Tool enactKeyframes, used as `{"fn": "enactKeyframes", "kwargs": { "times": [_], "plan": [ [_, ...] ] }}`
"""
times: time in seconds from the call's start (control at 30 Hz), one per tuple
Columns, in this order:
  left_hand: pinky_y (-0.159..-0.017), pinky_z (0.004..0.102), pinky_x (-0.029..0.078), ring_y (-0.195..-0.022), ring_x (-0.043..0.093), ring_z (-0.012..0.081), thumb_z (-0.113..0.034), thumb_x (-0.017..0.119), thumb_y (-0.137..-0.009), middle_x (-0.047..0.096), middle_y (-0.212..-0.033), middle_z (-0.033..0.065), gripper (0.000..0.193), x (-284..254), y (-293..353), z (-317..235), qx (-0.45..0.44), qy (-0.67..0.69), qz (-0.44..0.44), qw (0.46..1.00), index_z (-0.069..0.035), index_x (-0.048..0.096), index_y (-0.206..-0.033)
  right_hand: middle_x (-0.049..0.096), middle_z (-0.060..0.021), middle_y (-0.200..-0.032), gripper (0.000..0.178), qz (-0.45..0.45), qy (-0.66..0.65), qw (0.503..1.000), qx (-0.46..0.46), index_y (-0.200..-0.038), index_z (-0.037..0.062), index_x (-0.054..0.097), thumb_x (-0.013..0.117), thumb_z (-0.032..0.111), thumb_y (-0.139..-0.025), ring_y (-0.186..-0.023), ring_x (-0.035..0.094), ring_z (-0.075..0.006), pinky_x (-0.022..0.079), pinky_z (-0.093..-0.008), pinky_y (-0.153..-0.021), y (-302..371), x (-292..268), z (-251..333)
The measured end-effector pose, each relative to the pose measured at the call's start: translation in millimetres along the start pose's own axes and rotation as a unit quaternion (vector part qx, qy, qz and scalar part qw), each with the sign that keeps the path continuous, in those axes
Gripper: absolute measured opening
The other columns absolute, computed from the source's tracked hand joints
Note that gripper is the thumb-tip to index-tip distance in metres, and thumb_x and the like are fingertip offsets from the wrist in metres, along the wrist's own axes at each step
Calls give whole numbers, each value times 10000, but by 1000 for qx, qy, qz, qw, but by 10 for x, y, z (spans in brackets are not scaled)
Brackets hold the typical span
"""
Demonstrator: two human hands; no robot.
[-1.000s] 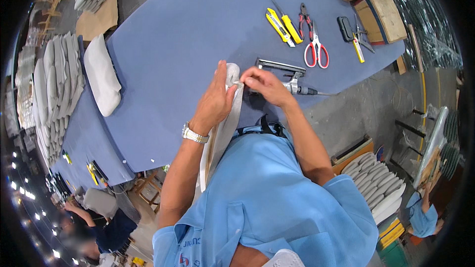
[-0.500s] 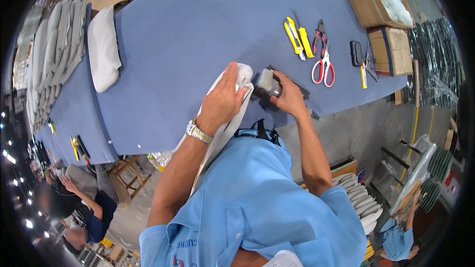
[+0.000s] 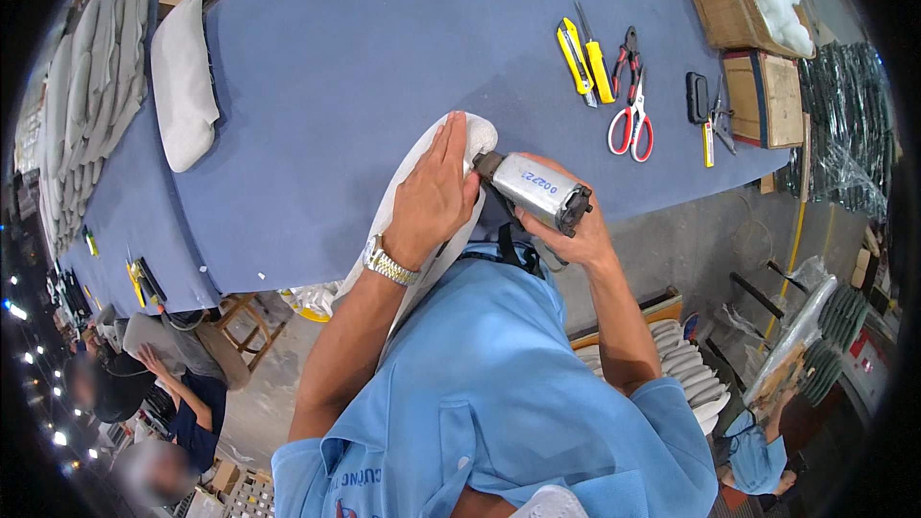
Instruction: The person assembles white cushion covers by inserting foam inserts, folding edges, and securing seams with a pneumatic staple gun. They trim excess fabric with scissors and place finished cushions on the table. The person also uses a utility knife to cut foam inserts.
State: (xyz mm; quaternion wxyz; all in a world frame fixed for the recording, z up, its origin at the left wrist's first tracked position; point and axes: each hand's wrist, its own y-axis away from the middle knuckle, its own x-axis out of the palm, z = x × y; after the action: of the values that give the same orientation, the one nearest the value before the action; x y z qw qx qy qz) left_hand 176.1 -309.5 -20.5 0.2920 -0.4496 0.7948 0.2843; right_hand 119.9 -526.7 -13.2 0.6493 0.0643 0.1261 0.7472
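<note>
My left hand (image 3: 434, 194), with a metal watch at its wrist, presses on a long light-grey upholstered pad (image 3: 398, 187). Its fingers lie straight along the pad and the thumb bears on the right edge. The pad's far end rests on the blue-covered table (image 3: 317, 96); its near part runs under my left forearm to my body. My right hand (image 3: 579, 230) is closed around a staple gun (image 3: 537, 190) with a silver body. The gun's dark nose meets the pad's right edge beside my left thumb. Its lower part is hidden.
Right of centre lie a yellow cutter (image 3: 576, 59), a yellow-handled screwdriver (image 3: 599, 67), pliers (image 3: 627, 56) and red-white scissors (image 3: 631, 125). A carton of white stuffing (image 3: 720, 2) stands far right. Another pad (image 3: 184, 86) and stacked grey pads (image 3: 96, 96) are left. A co-worker (image 3: 197, 412) sits lower left.
My right hand has lifted the staple gun from the table and turned it, bringing its nose to the pad's edge. My left hand stays on the pad.
</note>
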Motion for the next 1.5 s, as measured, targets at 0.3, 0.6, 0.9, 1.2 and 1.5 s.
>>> {"fn": "enactKeyframes", "kwargs": {
  "times": [0.3, 0.6, 0.9, 1.2, 1.5],
  "plan": [
    [-1175, 473, 398, -1476, 401, 408, -89, 607, -914, 368, -1606, 273, 764, 15, -55, -16, -12, -4, 13, 1000, 35, 272, -1588, 694, -139, -1259, 640, 22, 76, 996, -45, -1371, 38, 597, 760, 38, -751, -1142, 693, -275, 529, -359, -981, -149, -26, 121],
    [-1160, 480, 417, -1452, 434, 405, -59, 628, -897, 409, -1584, 263, 739, 92, -86, -10, -6, -27, -19, 999, 41, 326, -1564, 672, -115, -1227, 577, 33, 110, 993, -28, -1355, 13, 589, 704, -7, -789, -1126, 656, -195, 493, -321, -1000, -225, 8, 198],
    [-1130, 486, 448, -1361, 495, 497, -86, 615, -889, 464, -1480, 371, 708, 154, -7, 49, 11, -16, -55, 998, 137, 337, -1500, 678, -181, -1328, 672, -5, 31, 998, -45, -1378, 16, 616, 768, 55, -725, -1213, 668, -328, 503, -395, -1054, -60, 29, -69],
    [-1088, 473, 494, -1320, 535, 490, -9, 643, -844, 505, -1440, 370, 680, 109, -32, -56, -11, -30, -46, 998, 121, 399, -1465, 692, -176, -1273, 714, 25, 91, 991, -100, -1378, 24, 613, 790, 105, -691, -1176, 673, -364, 526, -412, -1011, -140, -43, -28],
    [-1094, 472, 491, -1332, 542, 472, 5, 661, -822, 524, -1428, 365, 709, 191, -78, -60, -21, -68, -49, 996, 139, 400, -1468, 705, -137, -1238, 667, 64, 92, 994, -4, -1341, 63, 607, 776, 86, -696, -1117, 701, -350, 554, -384, -951, -261, -51, 277]
  ]
}}
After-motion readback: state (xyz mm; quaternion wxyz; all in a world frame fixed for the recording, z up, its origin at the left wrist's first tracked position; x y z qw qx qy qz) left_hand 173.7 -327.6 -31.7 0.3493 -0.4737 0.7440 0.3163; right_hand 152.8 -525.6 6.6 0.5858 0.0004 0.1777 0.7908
